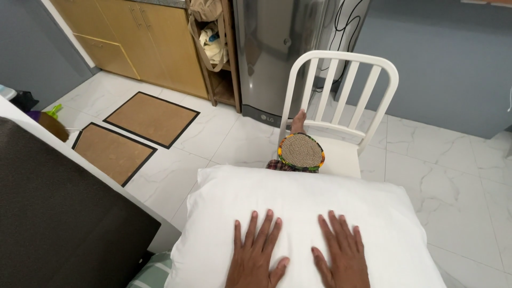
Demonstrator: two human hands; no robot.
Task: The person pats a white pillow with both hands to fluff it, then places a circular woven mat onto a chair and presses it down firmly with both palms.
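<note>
White pillow (298,213) lies under both palms; the left hand (256,256) and right hand (341,256) rest flat, fingers spread, gripping nothing, seemingly pressing it smooth. Beyond the fingertips stands a white slatted chair (341,96).

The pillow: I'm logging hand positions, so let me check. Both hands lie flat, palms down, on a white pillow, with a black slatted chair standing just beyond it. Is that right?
Not quite: the chair is white, not black, as the head view shows. The rest holds: the left hand and right hand lie flat, palms down, on the white pillow, and the slatted chair stands just beyond it.
</note>
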